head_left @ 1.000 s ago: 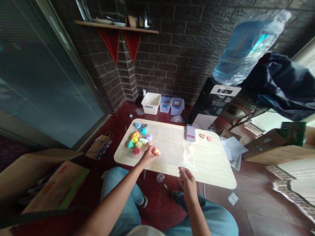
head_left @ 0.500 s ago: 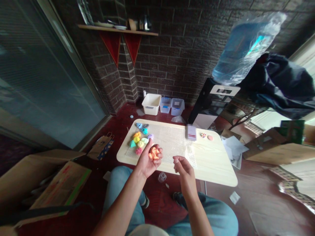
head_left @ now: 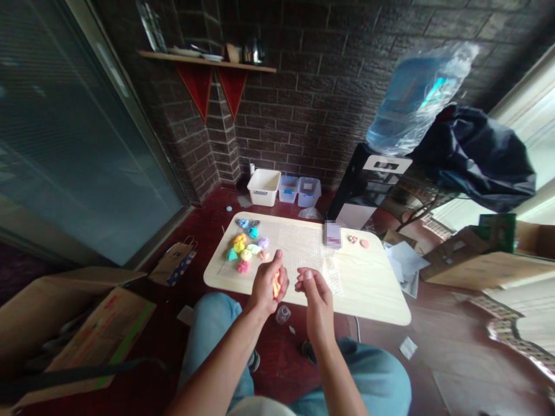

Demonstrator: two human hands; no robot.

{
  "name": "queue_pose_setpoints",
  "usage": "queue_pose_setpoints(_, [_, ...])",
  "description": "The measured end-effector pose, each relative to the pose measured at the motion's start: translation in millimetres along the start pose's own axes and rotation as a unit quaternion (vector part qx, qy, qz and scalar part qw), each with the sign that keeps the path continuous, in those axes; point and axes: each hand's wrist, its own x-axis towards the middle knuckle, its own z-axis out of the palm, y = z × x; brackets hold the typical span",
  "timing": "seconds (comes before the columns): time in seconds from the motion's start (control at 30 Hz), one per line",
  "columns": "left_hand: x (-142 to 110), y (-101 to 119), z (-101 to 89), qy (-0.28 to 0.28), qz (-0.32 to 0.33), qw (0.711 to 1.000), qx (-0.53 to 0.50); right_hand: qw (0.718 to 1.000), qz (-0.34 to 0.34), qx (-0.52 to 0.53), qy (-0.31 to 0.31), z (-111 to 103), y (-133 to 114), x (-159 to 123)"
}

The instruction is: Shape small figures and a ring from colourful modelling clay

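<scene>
My left hand [head_left: 265,289] is closed around a lump of orange modelling clay [head_left: 276,285], its thumb pointing up and only part of the lump showing. To its right, my right hand [head_left: 317,297] is raised with thumb and fingers pinched together; whatever may be between them is too small to make out. The hands are apart, over the near edge of a pale low table [head_left: 373,289]. Beyond my left hand lie several clay lumps, among them a pink one [head_left: 243,267], a green one [head_left: 232,254], a yellow one [head_left: 239,242] and a purple one [head_left: 263,242].
Bubble wrap [head_left: 299,242] covers the table's middle. Toward the right are a blurred-out box [head_left: 333,235], a multicoloured lump [head_left: 352,239] and a pink disc [head_left: 365,244]. Plastic bins [head_left: 263,199] and a water dispenser [head_left: 353,185] stand behind. Cardboard boxes [head_left: 125,323] flank the table.
My left hand has turned and its fingers have closed further over the orange clay. My right hand has shifted slightly left, still pinched. The view has moved a little.
</scene>
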Motion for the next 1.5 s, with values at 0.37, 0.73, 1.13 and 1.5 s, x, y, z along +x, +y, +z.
queue_pose_setpoints(0.37, [-22.2, -16.0, 12.8, 0.051, 0.264, 0.908, 0.322, 0.983, 0.041, 0.175, 0.034, 42.6, -7.6, -8.9])
queue_pose_setpoints(0.73, [-23.0, -22.8, 4.3, 0.066, 0.33, 0.849, 0.407, 0.935, 0.145, 0.323, -0.012, 16.5, -28.5, 6.6])
queue_pose_setpoints(1.13, [-46.3, -29.9, -10.5, 0.025, 0.141, 0.928, 0.345, 0.946, 0.133, 0.295, -0.008, -10.7, -42.8, 49.4])
queue_pose_setpoints(1.5, [-42.5, -32.2, -11.0, 0.008, 0.128, 0.928, 0.35, 0.961, 0.131, 0.243, -0.006, -11.5, -38.3, 40.1])
